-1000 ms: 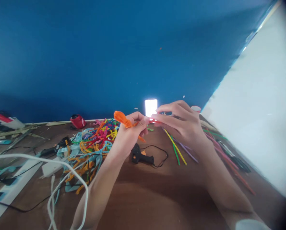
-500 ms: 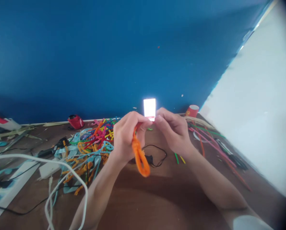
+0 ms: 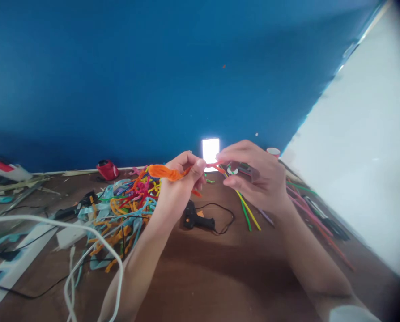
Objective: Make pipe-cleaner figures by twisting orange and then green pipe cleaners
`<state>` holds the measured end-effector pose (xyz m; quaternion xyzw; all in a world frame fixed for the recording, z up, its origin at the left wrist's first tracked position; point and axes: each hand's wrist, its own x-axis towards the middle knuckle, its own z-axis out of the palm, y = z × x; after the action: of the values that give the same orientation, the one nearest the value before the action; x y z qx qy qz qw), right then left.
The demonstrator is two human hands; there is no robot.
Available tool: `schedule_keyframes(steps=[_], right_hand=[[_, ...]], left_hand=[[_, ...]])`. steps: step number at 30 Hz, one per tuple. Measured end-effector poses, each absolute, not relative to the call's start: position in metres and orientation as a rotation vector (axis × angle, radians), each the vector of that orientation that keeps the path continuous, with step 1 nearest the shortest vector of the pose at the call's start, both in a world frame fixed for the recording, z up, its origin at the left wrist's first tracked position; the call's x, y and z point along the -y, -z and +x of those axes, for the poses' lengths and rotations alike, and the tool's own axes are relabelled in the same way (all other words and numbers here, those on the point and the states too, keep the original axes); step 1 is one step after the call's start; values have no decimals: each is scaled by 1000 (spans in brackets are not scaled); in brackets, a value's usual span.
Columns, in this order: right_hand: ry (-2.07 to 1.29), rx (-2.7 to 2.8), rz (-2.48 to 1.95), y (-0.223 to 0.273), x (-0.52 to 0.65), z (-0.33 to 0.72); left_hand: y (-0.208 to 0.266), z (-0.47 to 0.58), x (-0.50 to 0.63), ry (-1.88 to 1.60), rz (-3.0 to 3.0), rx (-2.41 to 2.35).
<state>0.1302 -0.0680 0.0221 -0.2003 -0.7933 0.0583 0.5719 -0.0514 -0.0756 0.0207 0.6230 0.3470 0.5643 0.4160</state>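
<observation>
Thumb and fingers of my left hand (image 3: 178,190) are closed on an orange pipe cleaner (image 3: 162,172), its thick looped part sticking out leftward. From that grip, thin red-orange ends point right toward my right hand (image 3: 267,179). The right hand's thumb and fingers are apart, with the fingertips close to those ends; whether they touch I cannot tell. Behind both hands a small bright screen (image 3: 210,150) stands upright. Below them a black glue gun (image 3: 200,219) lies on the brown table (image 3: 200,277).
Left of my hands sits a tangled heap of colourful pipe cleaners (image 3: 141,188). A white cable (image 3: 95,235) loops over a power strip (image 3: 22,264) at the front left. Green and yellow pipe cleaners (image 3: 250,212) lie right of the glue gun. A blue wall (image 3: 153,80) rises behind.
The orange loop has swung from hanging down to pointing left as my left hand turned. My right hand has opened and shifted right, off the pipe cleaner's ends. More of the glue gun shows.
</observation>
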Motion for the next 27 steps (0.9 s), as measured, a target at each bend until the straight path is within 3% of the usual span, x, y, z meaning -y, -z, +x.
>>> schedule_keyframes(steps=[6, 10, 12, 15, 18, 20, 22, 27], right_hand=[[63, 1911, -504, -22, 63, 135], [20, 1880, -554, -19, 64, 129], [-193, 1807, -616, -18, 67, 122], [-799, 1610, -619, -17, 74, 113], [-1315, 1440, -552, -16, 75, 108], [-1443, 1368, -525, -15, 74, 108], [-1360, 1332, -528, -15, 72, 109], [-659, 1483, -588, -13, 71, 112]], left_hand=[[-20, -52, 74, -1356, 1567, -843], [-15, -53, 76, -1531, 1922, -930], [-9, -55, 73, -1736, 2241, -944], [-1, -62, 63, -2007, 2620, -765], [2, -64, 58, -2108, 2686, -649], [1, -60, 60, -2088, 2595, -720], [-2, -52, 66, -1955, 2396, -933], [-11, -41, 79, -1632, 1812, -975]])
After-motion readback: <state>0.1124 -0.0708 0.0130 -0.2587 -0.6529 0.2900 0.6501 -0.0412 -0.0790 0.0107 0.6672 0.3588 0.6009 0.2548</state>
